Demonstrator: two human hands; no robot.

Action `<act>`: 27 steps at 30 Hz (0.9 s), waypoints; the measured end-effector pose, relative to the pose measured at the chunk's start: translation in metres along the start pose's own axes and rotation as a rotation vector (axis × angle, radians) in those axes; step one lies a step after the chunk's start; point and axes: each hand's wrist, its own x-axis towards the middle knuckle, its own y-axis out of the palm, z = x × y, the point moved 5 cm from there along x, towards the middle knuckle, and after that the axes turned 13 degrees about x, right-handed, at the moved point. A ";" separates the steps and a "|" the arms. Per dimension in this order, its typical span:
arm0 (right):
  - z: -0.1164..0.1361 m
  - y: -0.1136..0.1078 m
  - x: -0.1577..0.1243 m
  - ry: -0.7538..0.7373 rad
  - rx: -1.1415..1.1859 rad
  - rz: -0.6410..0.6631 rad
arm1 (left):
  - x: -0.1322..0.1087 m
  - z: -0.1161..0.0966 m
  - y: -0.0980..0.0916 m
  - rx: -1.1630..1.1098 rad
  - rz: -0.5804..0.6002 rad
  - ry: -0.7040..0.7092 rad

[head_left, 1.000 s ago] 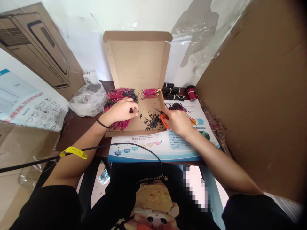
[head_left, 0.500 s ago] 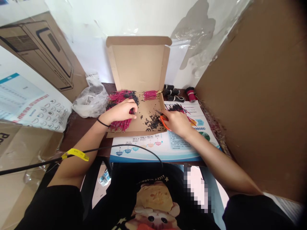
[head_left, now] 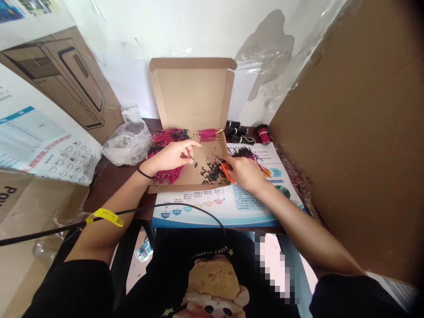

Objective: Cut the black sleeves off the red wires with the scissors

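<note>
My left hand (head_left: 175, 154) hovers over the left side of an open cardboard box (head_left: 185, 182). Its index finger points out, well apart from the thumb, while the other fingers curl; I make out nothing held in it. Beneath it lie red wires with black ends (head_left: 168, 176), and another red and black pile (head_left: 168, 136) is behind. In my right hand (head_left: 247, 172), closed at the box's right edge, are scissors (head_left: 228, 172) with orange handles, blades pointing into the box. Small black cut pieces (head_left: 212, 171) are scattered below the blades. A neat row of red wires (head_left: 210, 134) lies at the box's back.
Black wire bundles (head_left: 240, 131) and a tied red bundle (head_left: 263, 134) lie behind on the right. More black-tipped wires (head_left: 243, 152) rest on a printed poster (head_left: 258, 212). A plastic bag (head_left: 127, 141) stands left. A black cable (head_left: 139, 206) crosses the left forearm. Cardboard (head_left: 357, 132) walls the right.
My left hand has moved slightly right, and its index finger has stretched out from a curl. My right hand stays on the scissors in about the same place. The view has tilted slightly.
</note>
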 end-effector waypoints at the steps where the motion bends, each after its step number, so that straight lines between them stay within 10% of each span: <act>1: 0.000 0.000 0.000 0.003 0.001 0.002 | -0.001 -0.002 0.000 -0.053 -0.002 -0.002; 12: 0.005 -0.016 -0.005 -0.004 0.324 -0.211 | -0.002 -0.014 0.001 -0.383 -0.150 0.013; 27: 0.032 -0.008 -0.010 -0.265 0.711 -0.182 | -0.006 -0.034 0.011 -0.522 -0.126 0.093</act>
